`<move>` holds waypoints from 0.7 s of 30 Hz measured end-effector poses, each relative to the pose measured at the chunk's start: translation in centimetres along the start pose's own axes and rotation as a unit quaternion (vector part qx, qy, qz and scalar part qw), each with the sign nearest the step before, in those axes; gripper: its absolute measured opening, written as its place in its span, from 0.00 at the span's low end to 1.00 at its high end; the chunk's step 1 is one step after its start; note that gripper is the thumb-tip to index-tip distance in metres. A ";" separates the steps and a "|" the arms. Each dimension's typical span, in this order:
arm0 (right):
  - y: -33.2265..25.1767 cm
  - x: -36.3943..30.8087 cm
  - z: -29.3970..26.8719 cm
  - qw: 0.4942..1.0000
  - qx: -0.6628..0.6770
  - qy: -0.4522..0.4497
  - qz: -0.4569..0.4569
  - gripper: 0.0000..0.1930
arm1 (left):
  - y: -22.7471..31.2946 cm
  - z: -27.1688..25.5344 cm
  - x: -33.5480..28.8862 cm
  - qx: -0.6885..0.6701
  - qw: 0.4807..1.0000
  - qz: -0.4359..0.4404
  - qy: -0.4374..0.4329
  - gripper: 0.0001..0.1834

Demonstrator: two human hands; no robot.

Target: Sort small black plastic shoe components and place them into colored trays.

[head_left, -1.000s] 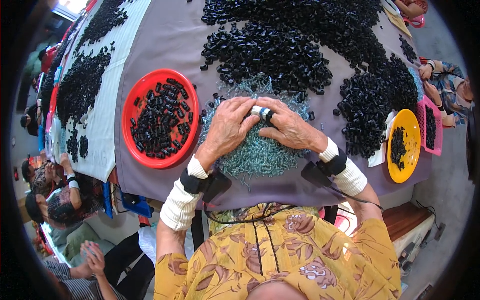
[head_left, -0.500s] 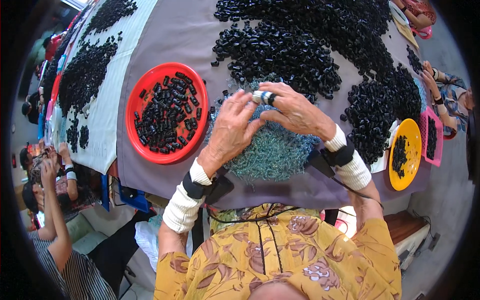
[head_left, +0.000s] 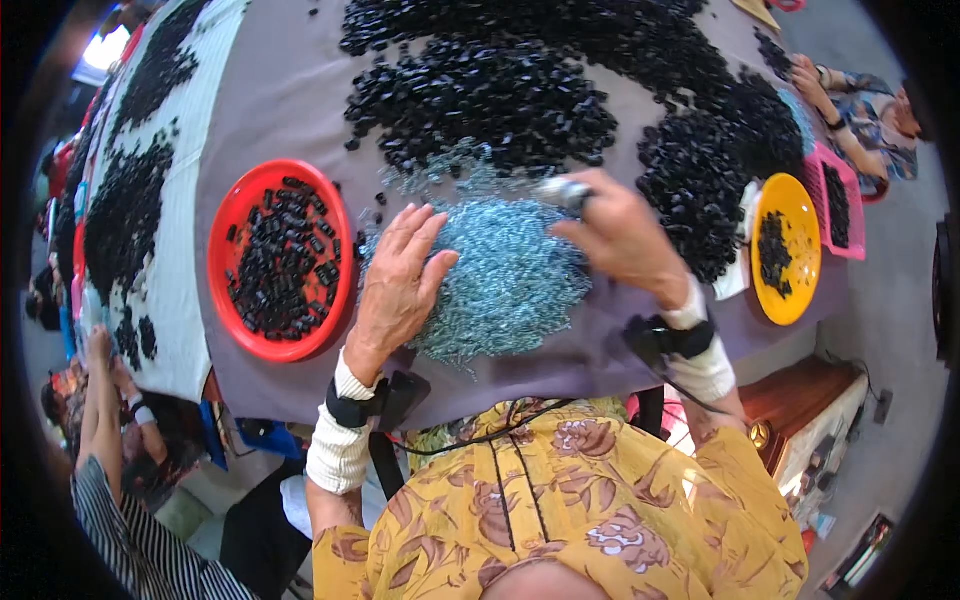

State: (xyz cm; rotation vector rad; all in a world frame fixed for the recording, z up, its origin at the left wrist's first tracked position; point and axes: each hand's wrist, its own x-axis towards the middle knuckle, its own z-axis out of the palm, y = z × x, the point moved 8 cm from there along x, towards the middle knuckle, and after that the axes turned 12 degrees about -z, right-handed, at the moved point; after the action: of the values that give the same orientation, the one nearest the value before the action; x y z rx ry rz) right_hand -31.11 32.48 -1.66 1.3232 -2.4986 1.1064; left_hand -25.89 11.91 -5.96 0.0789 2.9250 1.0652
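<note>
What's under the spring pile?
Grey-purple tablecloth shows along the near edge of the pile of small bluish springs; directly beneath, everything's covered, so can't tell.

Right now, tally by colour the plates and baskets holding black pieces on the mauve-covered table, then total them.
Red plate, beside the left hand: 1
Yellow plate, at the table's right: 1
Pink basket, beyond the yellow plate: 1
Total: 3

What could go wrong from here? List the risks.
The pile of small bluish pieces lies close to loose black pieces, so the two might mix.

The left hand is near the red plate and could bump it, spilling its contents.
</note>
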 end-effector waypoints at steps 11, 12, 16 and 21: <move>3.2 -2.3 0.3 0.977 -0.188 -0.086 0.058 0.06 | -0.3 0.6 -0.6 0.028 0.999 -0.017 -0.014 0.24; 2.3 -0.7 0.6 0.984 -0.172 -0.055 0.015 0.07 | -0.2 0.1 -0.8 0.016 1.000 -0.018 0.000 0.22; 0.0 3.9 3.8 0.984 -0.124 -0.106 -0.070 0.06 | -1.1 -3.6 -1.5 -0.055 0.995 -0.054 0.070 0.19; -2.1 6.7 7.9 0.967 -0.087 -0.124 -0.207 0.07 | -3.1 -5.0 -2.4 -0.096 0.987 -0.092 0.088 0.17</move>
State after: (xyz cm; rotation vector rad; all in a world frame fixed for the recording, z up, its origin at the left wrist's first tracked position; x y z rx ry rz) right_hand -31.84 22.10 -3.51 1.9083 -2.2456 0.6496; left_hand -23.85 6.23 -4.10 -0.2971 2.8853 1.3778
